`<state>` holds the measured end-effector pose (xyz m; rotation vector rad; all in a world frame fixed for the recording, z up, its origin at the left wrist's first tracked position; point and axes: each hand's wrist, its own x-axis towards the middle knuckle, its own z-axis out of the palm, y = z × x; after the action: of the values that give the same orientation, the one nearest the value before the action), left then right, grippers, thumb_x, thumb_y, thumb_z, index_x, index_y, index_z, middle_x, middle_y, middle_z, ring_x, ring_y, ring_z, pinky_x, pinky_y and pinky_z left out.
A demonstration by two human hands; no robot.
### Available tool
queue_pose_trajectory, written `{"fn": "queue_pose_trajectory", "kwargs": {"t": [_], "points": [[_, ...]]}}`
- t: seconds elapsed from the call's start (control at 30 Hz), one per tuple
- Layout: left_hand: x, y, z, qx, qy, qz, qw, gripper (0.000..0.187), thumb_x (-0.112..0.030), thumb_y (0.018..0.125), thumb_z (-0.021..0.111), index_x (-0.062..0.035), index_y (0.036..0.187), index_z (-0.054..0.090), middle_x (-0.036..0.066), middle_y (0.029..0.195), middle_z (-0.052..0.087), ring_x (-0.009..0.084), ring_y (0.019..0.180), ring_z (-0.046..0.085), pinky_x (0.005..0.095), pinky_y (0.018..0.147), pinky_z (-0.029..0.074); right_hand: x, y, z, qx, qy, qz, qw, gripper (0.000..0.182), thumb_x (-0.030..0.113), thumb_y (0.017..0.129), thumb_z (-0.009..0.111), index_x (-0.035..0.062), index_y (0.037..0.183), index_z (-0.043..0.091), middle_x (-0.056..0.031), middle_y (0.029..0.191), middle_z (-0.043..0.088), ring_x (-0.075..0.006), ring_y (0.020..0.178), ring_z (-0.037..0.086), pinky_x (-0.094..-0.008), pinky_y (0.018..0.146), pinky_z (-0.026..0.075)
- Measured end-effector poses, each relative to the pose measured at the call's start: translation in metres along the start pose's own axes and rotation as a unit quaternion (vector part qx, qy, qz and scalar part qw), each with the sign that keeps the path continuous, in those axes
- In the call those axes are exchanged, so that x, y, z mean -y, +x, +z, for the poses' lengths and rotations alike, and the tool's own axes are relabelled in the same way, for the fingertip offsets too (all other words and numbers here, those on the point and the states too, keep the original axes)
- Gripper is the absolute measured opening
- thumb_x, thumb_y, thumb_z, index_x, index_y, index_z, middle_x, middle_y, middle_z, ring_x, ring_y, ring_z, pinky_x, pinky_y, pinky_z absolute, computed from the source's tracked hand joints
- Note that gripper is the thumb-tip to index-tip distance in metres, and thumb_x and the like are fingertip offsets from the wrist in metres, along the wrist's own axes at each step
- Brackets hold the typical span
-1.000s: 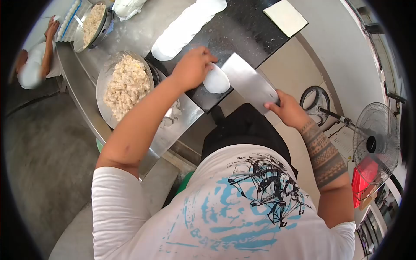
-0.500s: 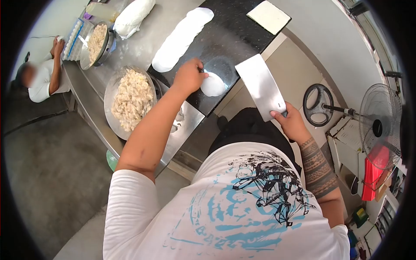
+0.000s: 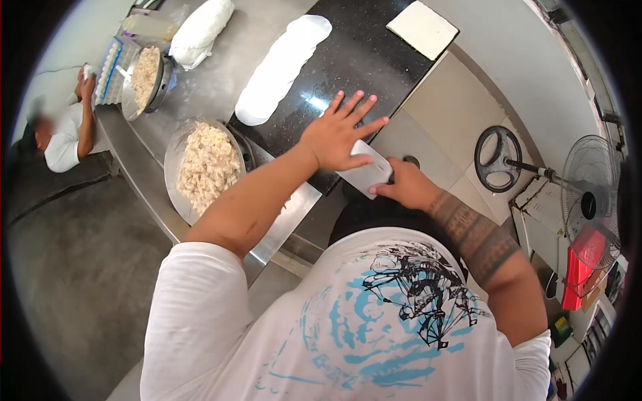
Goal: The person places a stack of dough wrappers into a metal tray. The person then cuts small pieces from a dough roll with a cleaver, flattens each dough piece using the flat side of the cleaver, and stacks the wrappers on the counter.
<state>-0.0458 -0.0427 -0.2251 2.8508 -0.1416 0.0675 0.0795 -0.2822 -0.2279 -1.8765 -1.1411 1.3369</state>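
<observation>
My right hand (image 3: pixel 409 186) grips a cleaver (image 3: pixel 369 175) near its handle end, the broad blade lying low over the front edge of a black stone slab (image 3: pixel 364 67). My left hand (image 3: pixel 342 137) is spread flat, fingers apart, over the blade and hiding much of it. The small white dough round seen earlier on this part of the slab is covered by the hand and blade. Beyond the left hand, a long row of overlapping thin white dough rounds (image 3: pixel 284 70) lies on the slab. Left of my forearm stands a metal bowl (image 3: pixel 175 190) of chunky pale filling (image 3: pixel 208 167).
A pale square block or cloth (image 3: pixel 422 30) lies at the slab's far right corner. On the steel counter (image 3: pixel 227 60) are a wrapped white bundle (image 3: pixel 202 33), a second bowl of filling (image 3: pixel 144 77) and an egg tray (image 3: pixel 110 70). A person (image 3: pixel 63 144) works at far left; a fan (image 3: pixel 588 200) stands right.
My left hand has let go of the dough round's edge and moved right, opening flat over the cleaver. The cleaver has come left and down onto the slab area where the round lay.
</observation>
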Motion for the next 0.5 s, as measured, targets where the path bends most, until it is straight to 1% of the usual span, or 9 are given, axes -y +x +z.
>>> {"fn": "queue_pose_trajectory", "kwargs": {"t": [0.1, 0.17, 0.2, 0.23, 0.33, 0.4, 0.43, 0.47, 0.5], "points": [[-0.011, 0.015, -0.010, -0.015, 0.011, -0.008, 1.000, 0.092, -0.070, 0.089, 0.066, -0.0295, 0.168, 0.040, 0.020, 0.176, 0.028, 0.0458, 0.160, 0.029, 0.0701, 0.127, 0.020, 0.009, -0.011, -0.019, -0.025, -0.028, 0.032, 0.999, 0.064, 0.042, 0.087, 0.086, -0.0062, 0.121, 0.062, -0.0329, 0.108, 0.072, -0.0489, 0.107, 0.070, -0.0523, 0.094, 0.055], [0.002, 0.032, -0.007, -0.044, 0.036, -0.008, 0.998, 0.092, -0.071, 0.089, 0.066, -0.0299, 0.167, 0.041, 0.020, 0.176, 0.028, 0.0454, 0.160, 0.029, 0.0724, 0.125, 0.020, 0.009, 0.000, -0.038, -0.024, -0.079, 0.019, 0.996, 0.064, 0.043, 0.089, 0.084, -0.0067, 0.121, 0.060, -0.0322, 0.104, 0.072, -0.0492, 0.104, 0.070, -0.0541, 0.091, 0.055], [0.012, 0.035, -0.004, -0.041, 0.058, -0.008, 0.997, 0.092, -0.077, 0.091, 0.060, -0.0303, 0.168, 0.040, 0.020, 0.176, 0.027, 0.0440, 0.162, 0.025, 0.0748, 0.125, 0.015, 0.009, 0.009, -0.043, -0.029, -0.099, 0.006, 0.995, 0.064, 0.043, 0.089, 0.084, -0.0068, 0.121, 0.060, -0.0319, 0.103, 0.072, -0.0489, 0.104, 0.071, -0.0543, 0.090, 0.055], [0.021, 0.039, -0.001, -0.059, 0.073, -0.014, 0.996, 0.092, -0.075, 0.090, 0.062, -0.0299, 0.167, 0.041, 0.020, 0.176, 0.028, 0.0443, 0.161, 0.027, 0.0741, 0.125, 0.016, 0.008, 0.016, -0.049, -0.035, -0.118, -0.006, 0.992, 0.064, 0.044, 0.089, 0.084, -0.0069, 0.120, 0.059, -0.0317, 0.102, 0.072, -0.0487, 0.103, 0.071, -0.0545, 0.089, 0.055], [0.045, 0.050, 0.004, -0.109, 0.099, -0.023, 0.989, 0.091, -0.072, 0.090, 0.065, -0.0287, 0.166, 0.043, 0.019, 0.175, 0.031, 0.0452, 0.159, 0.029, 0.0722, 0.125, 0.020, 0.007, 0.050, -0.075, -0.041, -0.165, -0.032, 0.985, 0.061, 0.039, 0.087, 0.089, -0.0043, 0.121, 0.063, -0.0229, 0.100, 0.074, -0.0333, 0.096, 0.075, -0.0450, 0.084, 0.056], [0.060, 0.048, 0.005, -0.138, 0.086, -0.023, 0.986, 0.091, -0.072, 0.090, 0.064, -0.0281, 0.166, 0.042, 0.020, 0.175, 0.030, 0.0460, 0.160, 0.028, 0.0710, 0.126, 0.019, 0.037, 0.045, -0.074, -0.024, -0.146, 0.009, 0.989, 0.060, 0.037, 0.088, 0.088, -0.0041, 0.123, 0.064, -0.0200, 0.103, 0.075, -0.0286, 0.096, 0.074, -0.0426, 0.086, 0.056], [0.058, 0.043, 0.000, -0.125, 0.070, -0.012, 0.990, 0.091, -0.073, 0.091, 0.064, -0.0282, 0.167, 0.041, 0.020, 0.175, 0.030, 0.0462, 0.160, 0.028, 0.0703, 0.127, 0.019, 0.046, 0.045, -0.073, -0.015, -0.137, 0.030, 0.990, 0.059, 0.037, 0.089, 0.088, -0.0040, 0.125, 0.065, -0.0185, 0.104, 0.076, -0.0262, 0.096, 0.074, -0.0414, 0.086, 0.057], [0.054, 0.039, -0.008, -0.112, 0.055, -0.001, 0.992, 0.092, -0.074, 0.091, 0.063, -0.0282, 0.167, 0.040, 0.020, 0.175, 0.029, 0.0464, 0.161, 0.027, 0.0696, 0.127, 0.019, 0.034, 0.042, -0.062, -0.022, -0.090, 0.031, 0.995, 0.059, 0.033, 0.089, 0.088, -0.0044, 0.129, 0.064, -0.0179, 0.110, 0.076, -0.0257, 0.098, 0.074, -0.0400, 0.089, 0.057], [0.050, 0.038, -0.014, -0.099, 0.039, 0.011, 0.994, 0.092, -0.074, 0.091, 0.063, -0.0282, 0.168, 0.040, 0.020, 0.176, 0.028, 0.0466, 0.161, 0.026, 0.0689, 0.128, 0.018, 0.021, 0.034, -0.049, -0.023, -0.066, 0.010, 0.997, 0.059, 0.032, 0.089, 0.088, -0.0044, 0.130, 0.064, -0.0178, 0.111, 0.077, -0.0252, 0.098, 0.074, -0.0398, 0.090, 0.057]]}}
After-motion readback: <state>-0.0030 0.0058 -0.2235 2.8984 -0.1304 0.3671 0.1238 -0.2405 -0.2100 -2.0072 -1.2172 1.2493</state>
